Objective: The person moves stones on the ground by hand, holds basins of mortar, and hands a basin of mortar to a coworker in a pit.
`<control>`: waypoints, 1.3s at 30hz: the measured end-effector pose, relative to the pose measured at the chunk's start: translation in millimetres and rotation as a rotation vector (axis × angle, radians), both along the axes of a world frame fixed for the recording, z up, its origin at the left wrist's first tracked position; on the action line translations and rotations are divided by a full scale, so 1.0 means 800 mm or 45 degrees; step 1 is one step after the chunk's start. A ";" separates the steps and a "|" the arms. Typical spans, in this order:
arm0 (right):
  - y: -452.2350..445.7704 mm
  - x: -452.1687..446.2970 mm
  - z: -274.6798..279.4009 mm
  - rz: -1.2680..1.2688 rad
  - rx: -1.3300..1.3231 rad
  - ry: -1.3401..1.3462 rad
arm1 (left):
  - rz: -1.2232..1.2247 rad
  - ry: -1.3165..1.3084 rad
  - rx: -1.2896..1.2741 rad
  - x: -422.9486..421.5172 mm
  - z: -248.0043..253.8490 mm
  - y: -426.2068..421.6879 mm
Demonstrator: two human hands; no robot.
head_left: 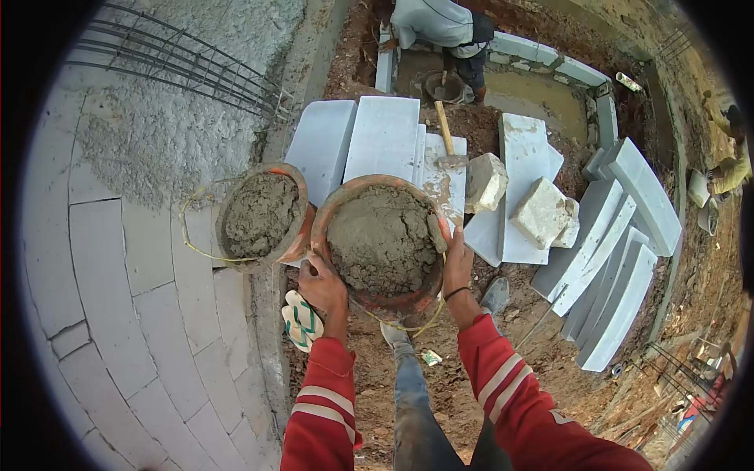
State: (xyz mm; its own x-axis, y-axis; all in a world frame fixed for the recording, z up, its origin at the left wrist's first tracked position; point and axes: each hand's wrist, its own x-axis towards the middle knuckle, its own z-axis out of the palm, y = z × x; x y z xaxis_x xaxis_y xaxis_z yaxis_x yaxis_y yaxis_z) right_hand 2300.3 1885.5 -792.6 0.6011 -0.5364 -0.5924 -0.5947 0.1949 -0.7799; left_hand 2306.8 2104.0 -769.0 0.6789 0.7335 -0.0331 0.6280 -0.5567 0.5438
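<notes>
2 hands, the left hand [323,289] and right hand [458,271], have fingers clamped on the full bucket [320,232]. If 1 slips, grey mud [381,239] could spill on the shoe [395,334] below.

No text, brand, number or sign readable anywhere in this view. Only candidates: white patch [561,416] on the red right sleeve [536,425], too small to make out any lettering; small white-and-green scrap [431,357] on the dirt [458,385], might carry print, can't resolve it. Zero legible characters on either.
</notes>
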 end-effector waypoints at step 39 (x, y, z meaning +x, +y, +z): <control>0.000 0.002 -0.012 0.216 -0.537 0.480 | 0.027 0.291 0.128 0.002 -0.006 -0.021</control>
